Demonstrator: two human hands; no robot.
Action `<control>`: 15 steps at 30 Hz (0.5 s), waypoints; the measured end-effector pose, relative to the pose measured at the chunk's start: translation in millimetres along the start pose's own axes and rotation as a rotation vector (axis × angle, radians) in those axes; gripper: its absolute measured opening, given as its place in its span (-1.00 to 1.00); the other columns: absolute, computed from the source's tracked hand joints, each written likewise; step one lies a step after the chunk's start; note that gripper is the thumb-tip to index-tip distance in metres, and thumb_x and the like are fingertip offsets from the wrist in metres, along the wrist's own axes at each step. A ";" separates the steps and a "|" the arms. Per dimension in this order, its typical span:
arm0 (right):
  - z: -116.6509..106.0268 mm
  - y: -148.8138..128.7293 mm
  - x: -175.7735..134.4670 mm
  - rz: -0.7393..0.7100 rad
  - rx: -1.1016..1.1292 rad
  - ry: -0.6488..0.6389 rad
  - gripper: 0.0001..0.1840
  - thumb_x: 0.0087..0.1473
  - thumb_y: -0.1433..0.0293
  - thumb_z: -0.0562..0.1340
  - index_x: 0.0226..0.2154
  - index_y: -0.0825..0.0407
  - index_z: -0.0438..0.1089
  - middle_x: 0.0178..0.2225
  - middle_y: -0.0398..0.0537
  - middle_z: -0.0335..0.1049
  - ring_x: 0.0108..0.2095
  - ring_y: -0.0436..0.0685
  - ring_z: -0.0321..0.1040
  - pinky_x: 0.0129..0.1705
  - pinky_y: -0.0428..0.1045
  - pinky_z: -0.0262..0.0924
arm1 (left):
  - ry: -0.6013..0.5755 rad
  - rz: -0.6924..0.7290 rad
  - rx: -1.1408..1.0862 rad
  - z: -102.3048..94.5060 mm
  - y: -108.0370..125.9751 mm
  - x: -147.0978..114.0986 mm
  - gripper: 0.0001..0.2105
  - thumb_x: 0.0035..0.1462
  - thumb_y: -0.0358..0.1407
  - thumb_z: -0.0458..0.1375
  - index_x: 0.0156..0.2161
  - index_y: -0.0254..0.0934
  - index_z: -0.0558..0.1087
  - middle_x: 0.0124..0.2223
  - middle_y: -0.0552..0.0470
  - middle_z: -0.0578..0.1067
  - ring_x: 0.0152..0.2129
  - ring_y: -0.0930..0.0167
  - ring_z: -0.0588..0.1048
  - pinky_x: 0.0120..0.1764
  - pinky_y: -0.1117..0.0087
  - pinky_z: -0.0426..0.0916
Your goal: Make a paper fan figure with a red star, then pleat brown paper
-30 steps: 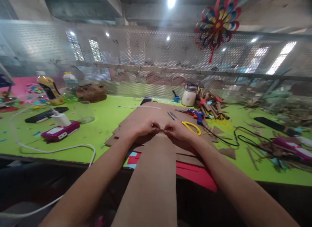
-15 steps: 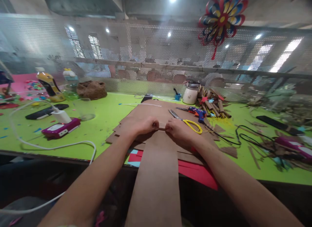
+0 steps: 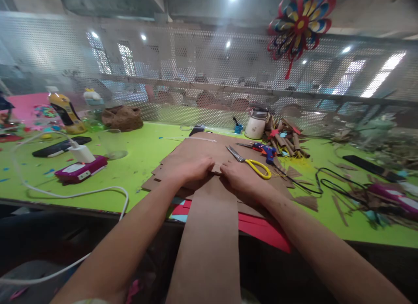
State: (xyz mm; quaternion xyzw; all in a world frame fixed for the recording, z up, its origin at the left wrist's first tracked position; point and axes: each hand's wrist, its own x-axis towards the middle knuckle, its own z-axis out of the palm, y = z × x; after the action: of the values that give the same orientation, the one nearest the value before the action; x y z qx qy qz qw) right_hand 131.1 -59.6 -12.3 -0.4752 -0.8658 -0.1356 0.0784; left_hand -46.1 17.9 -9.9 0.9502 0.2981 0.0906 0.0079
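Observation:
A long brown cardboard strip (image 3: 210,230) runs from the table toward me, its near end hanging past the table edge. At its far end, my left hand (image 3: 200,168) and my right hand (image 3: 233,171) grip the narrow folded edge from either side, fingers curled and close together. Beneath lies a stack of cardboard sheets (image 3: 183,153), with red paper (image 3: 261,230) sticking out under its near side. Scissors with yellow handles (image 3: 250,162) rest on the stack just beyond my right hand. The fingertips are partly hidden by the hands.
A blue glue gun (image 3: 266,151) with a black cord lies behind the scissors. To the left stand a purple power strip (image 3: 81,171) with a white cable, a phone (image 3: 60,146) and a clear cup (image 3: 114,145). Cardboard scraps (image 3: 307,202) litter the right. A white jar (image 3: 256,123) stands behind.
My fingers have rolled forward and down over the strip's far edge, and both hands now lie flatter on it. The scissors and the stack have stayed put.

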 end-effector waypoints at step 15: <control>0.3 -10.9 0.8 -0.006 -0.088 -0.013 -0.81 0.14 0.46 0.05 -0.22 0.15 0.33 -0.28 0.08 0.35 -0.29 0.17 0.23 -0.34 -0.01 0.07 | -0.003 -0.129 -0.278 -6.9 2.5 3.1 -0.79 0.06 -0.29 -0.01 -0.44 -0.30 0.44 -0.45 0.00 0.45 -0.49 0.41 0.33 -0.38 0.42 0.20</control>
State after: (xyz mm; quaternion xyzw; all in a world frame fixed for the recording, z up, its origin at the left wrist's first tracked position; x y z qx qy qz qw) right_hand 121.5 -64.5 -14.2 -0.4765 -0.8609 -0.1709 0.0513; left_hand -43.4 17.3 -2.5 0.9190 0.3429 0.1289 0.1454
